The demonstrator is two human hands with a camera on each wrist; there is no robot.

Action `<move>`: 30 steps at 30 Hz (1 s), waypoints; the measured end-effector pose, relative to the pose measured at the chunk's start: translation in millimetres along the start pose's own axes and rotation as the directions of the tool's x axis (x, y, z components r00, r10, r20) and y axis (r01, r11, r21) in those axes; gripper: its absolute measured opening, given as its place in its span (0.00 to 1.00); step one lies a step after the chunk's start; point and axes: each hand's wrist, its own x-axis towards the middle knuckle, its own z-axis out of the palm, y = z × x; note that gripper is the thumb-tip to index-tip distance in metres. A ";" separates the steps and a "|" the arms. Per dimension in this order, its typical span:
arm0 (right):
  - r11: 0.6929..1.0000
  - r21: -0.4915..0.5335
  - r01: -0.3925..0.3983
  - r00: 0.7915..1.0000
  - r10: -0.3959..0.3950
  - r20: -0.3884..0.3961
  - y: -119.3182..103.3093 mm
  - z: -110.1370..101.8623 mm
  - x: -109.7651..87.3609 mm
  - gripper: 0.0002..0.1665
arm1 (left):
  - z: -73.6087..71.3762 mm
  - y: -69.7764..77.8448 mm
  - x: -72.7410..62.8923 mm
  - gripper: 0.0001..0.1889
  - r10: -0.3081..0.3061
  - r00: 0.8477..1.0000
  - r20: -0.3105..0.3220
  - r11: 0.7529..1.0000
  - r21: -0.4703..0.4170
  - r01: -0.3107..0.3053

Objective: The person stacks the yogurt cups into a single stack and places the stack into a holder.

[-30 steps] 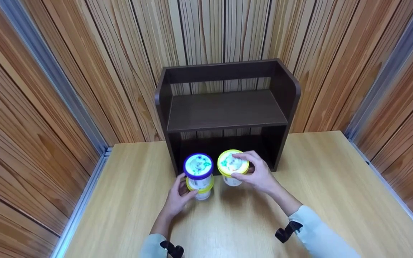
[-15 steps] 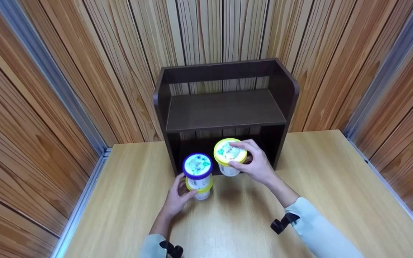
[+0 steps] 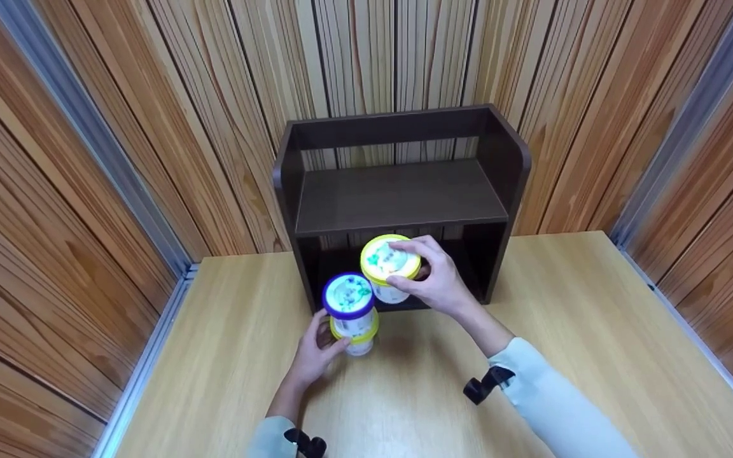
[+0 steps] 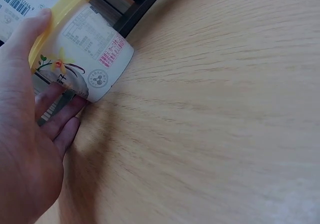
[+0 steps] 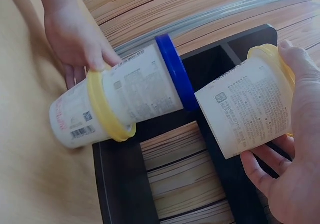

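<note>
Two ice cream tubs stand stacked on the table: the lower yellow-lidded tub [image 4: 90,49] has a vanilla flower on its side, and on its lid sits a blue-lidded tub [image 3: 348,296]. My left hand [image 3: 313,357] holds the lower tub, thumb at its yellow lid and fingers round the far side. In the air, my right hand [image 3: 438,278] grips a second yellow-lidded tub [image 5: 250,101] by its lid, thumb on one side and fingers on the other. That raised tub is upright, just right of and beyond the blue lid; whether they touch, I cannot tell.
Behind the tubs stands a dark brown two-tier desk shelf [image 3: 401,197], its lower opening partly hidden by them. Wooden panel walls [image 3: 398,57] enclose the light wood table [image 3: 564,305] at the back and both sides.
My right hand has lifted its yellow-lidded tub off the table and carried it up and left toward the blue-lidded tub. My left hand and the stack have hardly moved.
</note>
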 end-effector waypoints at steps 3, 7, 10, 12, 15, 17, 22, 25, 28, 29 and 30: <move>1.000 0.005 0.016 1.000 -0.016 -0.009 -2.3 2.3 2.9 0.34 | 1.0 0.6 0.3 0.41 -0.016 1.000 0.004 1.000 -0.011 0.016; 0.999 0.007 0.035 0.999 -0.035 -0.025 -6.2 5.5 7.1 0.33 | 0.0 -3.7 0.5 0.40 0.024 1.000 0.006 1.000 -0.004 -0.024; 0.998 0.009 0.056 0.998 -0.056 -0.025 -9.5 8.5 10.7 0.33 | -0.4 -4.5 0.1 0.40 0.049 0.999 0.006 0.999 0.007 -0.049; 0.997 0.013 0.070 0.997 -0.070 -0.020 -11.4 10.6 13.0 0.33 | 0.2 -2.5 -0.4 0.41 0.021 1.000 0.005 1.000 -0.008 -0.021; 0.997 0.021 0.078 0.997 -0.077 -0.009 -14.5 13.8 16.3 0.33 | 1.9 2.5 -1.6 0.41 -0.030 1.000 0.010 0.998 -0.046 0.030; 0.996 0.026 0.080 0.997 -0.080 -0.008 -16.7 16.0 18.8 0.33 | 2.8 4.3 -1.6 0.41 -0.045 0.999 0.006 0.998 -0.048 0.045; 0.996 0.034 0.087 0.996 -0.086 -0.010 -22.2 21.3 23.0 0.33 | 3.2 5.5 -0.7 0.40 -0.039 0.999 0.001 0.999 -0.035 0.039; 0.995 0.038 0.090 0.996 -0.090 -0.005 -24.5 24.9 23.8 0.33 | 2.2 4.2 -0.5 0.40 -0.013 1.000 0.006 0.999 -0.030 0.013; 0.995 0.035 0.089 0.996 -0.089 0.002 -25.6 28.7 24.8 0.33 | 1.0 2.5 0.0 0.40 0.027 1.000 0.014 1.000 0.000 -0.027; 0.996 0.037 0.087 0.996 -0.087 0.004 -26.0 29.8 25.2 0.33 | 0.7 2.1 -0.1 0.40 0.031 0.999 0.016 1.000 0.005 -0.031; 0.996 0.037 0.085 0.996 -0.086 0.007 -26.5 31.0 25.6 0.33 | 0.5 2.0 0.0 0.40 0.024 1.000 0.016 1.000 0.004 -0.024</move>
